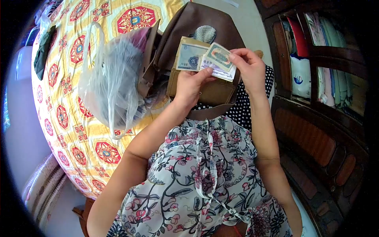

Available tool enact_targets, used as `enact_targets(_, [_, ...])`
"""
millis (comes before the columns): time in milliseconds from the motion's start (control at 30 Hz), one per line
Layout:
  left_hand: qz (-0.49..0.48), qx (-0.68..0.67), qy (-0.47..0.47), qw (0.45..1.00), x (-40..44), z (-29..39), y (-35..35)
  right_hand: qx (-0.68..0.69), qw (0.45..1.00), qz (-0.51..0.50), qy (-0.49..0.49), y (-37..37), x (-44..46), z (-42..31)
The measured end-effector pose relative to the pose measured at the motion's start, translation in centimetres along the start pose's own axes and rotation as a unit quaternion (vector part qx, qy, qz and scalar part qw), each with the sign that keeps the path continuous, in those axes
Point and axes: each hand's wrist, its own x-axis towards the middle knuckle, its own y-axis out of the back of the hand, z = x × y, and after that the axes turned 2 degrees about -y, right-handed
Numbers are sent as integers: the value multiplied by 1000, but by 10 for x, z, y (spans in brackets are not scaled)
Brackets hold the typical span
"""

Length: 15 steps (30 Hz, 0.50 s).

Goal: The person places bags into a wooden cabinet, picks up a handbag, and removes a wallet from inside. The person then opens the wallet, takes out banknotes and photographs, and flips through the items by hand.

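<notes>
Patterned cloth (70, 136) spreads at left, a dark cabinet (306, 134) at right. Over the brown bag (191, 23), notes (188, 57) are out and fanned — left hand (190, 85) pinching the bunch, right hand (252, 70) gripping the green note (219, 58), which overlaps a purple one (218, 72). It isn't parted from the rest — whether more lie inside, I cannot tell.

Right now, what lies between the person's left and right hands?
In the head view, paper money lies there: a greenish note, pinched by the right hand, overlaps a purplish note held by the left hand.
</notes>
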Motion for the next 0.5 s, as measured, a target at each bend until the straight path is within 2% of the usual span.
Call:
enact_targets(67, [6,-3,3,1000,0,2,-2,18,997,61,-37,3,1,-4])
enact_targets(100, [8,-5,10,1000,-1,4,-3,74,993,66,-64,5,2,-4])
enact_targets(200, [4,-10,19,1000,-1,5,-4,154,980,43,-121,15,4,-4])
enact_targets(300, [-1,-12,20,1000,0,5,-4,161,976,42,-141,18,4,-4])
enact_targets(433, [-8,0,11,1000,-1,5,-5,146,978,36,-144,19,2,-2])
enact_targets(500, [-9,-14,12,1000,-4,9,-8,8,999,21,-44,16,-3,-4])
